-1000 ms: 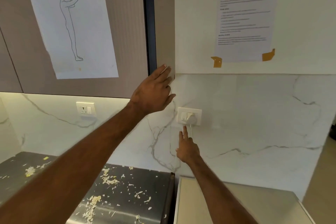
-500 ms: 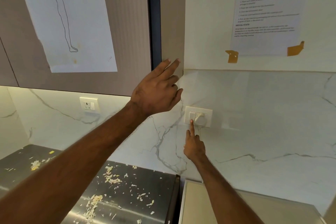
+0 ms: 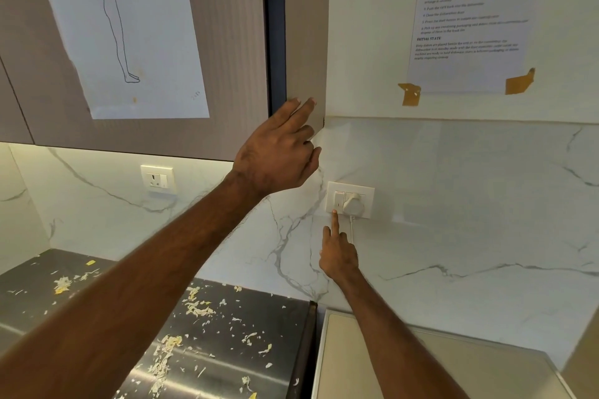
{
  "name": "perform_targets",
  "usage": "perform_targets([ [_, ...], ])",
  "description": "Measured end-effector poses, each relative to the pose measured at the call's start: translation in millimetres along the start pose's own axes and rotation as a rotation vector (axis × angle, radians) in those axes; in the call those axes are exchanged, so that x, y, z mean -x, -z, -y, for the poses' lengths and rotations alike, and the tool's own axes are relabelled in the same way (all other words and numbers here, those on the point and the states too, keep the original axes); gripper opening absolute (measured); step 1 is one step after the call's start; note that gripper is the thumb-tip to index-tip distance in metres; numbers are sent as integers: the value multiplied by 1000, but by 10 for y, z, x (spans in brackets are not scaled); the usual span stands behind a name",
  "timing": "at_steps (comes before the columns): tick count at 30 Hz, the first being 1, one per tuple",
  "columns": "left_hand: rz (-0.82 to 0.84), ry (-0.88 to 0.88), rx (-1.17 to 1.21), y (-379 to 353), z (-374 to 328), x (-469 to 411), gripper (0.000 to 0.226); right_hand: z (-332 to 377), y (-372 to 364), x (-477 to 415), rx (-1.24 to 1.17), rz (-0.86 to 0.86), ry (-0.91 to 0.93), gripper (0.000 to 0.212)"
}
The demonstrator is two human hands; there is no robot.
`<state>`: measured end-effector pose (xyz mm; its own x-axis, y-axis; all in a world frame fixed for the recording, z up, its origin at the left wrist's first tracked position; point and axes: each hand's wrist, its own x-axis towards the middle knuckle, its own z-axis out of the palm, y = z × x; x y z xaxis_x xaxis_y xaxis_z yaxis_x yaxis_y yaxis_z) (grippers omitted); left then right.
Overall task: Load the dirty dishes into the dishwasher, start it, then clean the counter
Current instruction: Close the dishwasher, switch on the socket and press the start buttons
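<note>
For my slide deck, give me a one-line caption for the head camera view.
Right hand fingers the wall switch beside a plugged-in socket; left hand steadies against the cabinet.

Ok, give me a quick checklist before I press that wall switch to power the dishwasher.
1. Right hand index finger on the switch: ok, its tip sits at the lower edge.
2. Plug seated in the socket: ok.
3. Left hand clear of the switch plate: ok, it is at the cabinet corner.
4. Switch already on: cannot tell.
5. Steel counter clean: not ok, scraps cover it.
</note>
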<state>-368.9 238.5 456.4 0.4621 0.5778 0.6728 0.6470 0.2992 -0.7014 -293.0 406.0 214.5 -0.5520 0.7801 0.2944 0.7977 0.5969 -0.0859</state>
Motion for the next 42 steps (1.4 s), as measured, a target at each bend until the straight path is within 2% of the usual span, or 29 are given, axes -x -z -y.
perform_targets([
  [7, 65, 24, 15, 39, -10, 12, 52, -47, 39, 88, 9, 54, 21, 61],
  [11, 138, 50, 70, 61, -24, 0, 52, -80, 100, 182, 9, 70, 59, 38],
  [14, 227, 79, 104, 130, -26, 7, 50, -130, 77, 329, 0, 114, 74, 28],
  [18, 309, 94, 104, 252, -82, 28, 47, -230, 31, 637, -44, 160, 77, 27],
  [22, 494, 53, 157, 389, -322, 282, 43, -317, -85, 1161, -120, 177, 67, 23],
  [24, 467, 29, 296, 412, -552, 567, 35, -360, -174, 1513, -178, 169, 51, 24],
  [28, 759, 152, 697, 770, -1348, 1507, 40, -410, -452, 2386, -262, 219, 31, 28],
  [32, 974, 192, 931, 1240, -2292, 2642, 37, -423, -874, 3518, -297, 399, 49, 36],
  [36, 1203, 159, 1070, 1650, -2994, 3589, 56, -471, -1214, 4555, -228, 584, 34, 54],
  [38, 1270, 97, 1111, 1829, -3236, 3947, 67, -493, -1311, 4986, -183, 615, 45, 65],
  [40, 1288, 22, 1153, 1970, -3463, 4251, 82, -532, -1398, 5313, -182, 545, 29, 74],
  [42, 1249, 27, 1179, 2052, -3663, 4516, 102, -582, -1479, 5488, -150, 412, 24, 75],
])
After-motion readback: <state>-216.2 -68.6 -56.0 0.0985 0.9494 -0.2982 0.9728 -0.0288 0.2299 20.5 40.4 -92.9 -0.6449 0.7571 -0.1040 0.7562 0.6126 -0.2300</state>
